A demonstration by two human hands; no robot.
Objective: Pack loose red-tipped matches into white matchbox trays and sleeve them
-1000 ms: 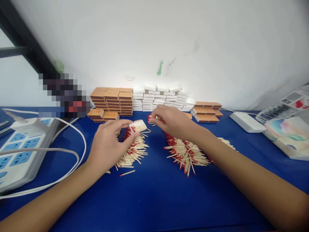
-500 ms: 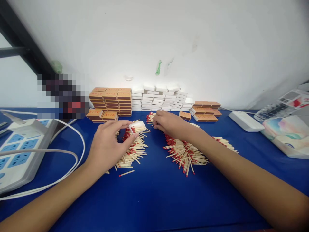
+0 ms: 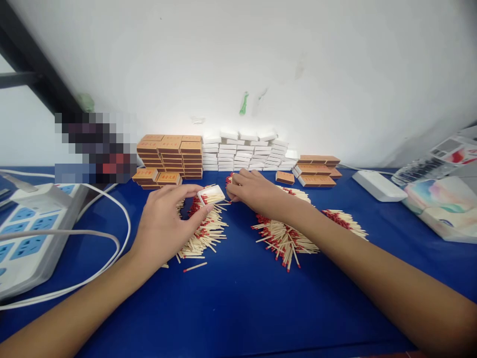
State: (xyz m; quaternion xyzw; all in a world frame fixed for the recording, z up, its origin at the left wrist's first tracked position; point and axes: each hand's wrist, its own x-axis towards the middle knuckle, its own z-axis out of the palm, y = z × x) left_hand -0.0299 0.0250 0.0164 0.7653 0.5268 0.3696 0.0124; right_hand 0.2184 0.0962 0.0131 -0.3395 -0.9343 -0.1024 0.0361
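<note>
Between thumb and fingers, my left hand (image 3: pixel 169 216) grips a white matchbox tray (image 3: pixel 217 192), tilted, with some red-tipped matches lying in it. Below the tray a loose heap of matches (image 3: pixel 203 236) spreads over the blue table (image 3: pixel 231 298). My right hand (image 3: pixel 251 191) is just right of the tray, fingers bent together and pointing down beside a small bunch of matches (image 3: pixel 228 179). Whatever its fingertips hold is hidden. Under the right wrist lies another match heap (image 3: pixel 288 243), with a smaller match pile (image 3: pixel 345 221) beyond the forearm.
Along the wall stand orange matchboxes (image 3: pixel 169 154), stacked white trays (image 3: pixel 244 151) and more orange matchboxes (image 3: pixel 316 171). One matchbox (image 3: pixel 285 177) lies apart. At left are a power strip (image 3: pixel 37 233) and white cables (image 3: pixel 126 214); at right, a white box (image 3: pixel 378 186) and a tissue pack (image 3: pixel 443 209).
My right hand has shifted slightly left, closer to the tray, its fingers still bent. The left hand and tray have barely moved.
</note>
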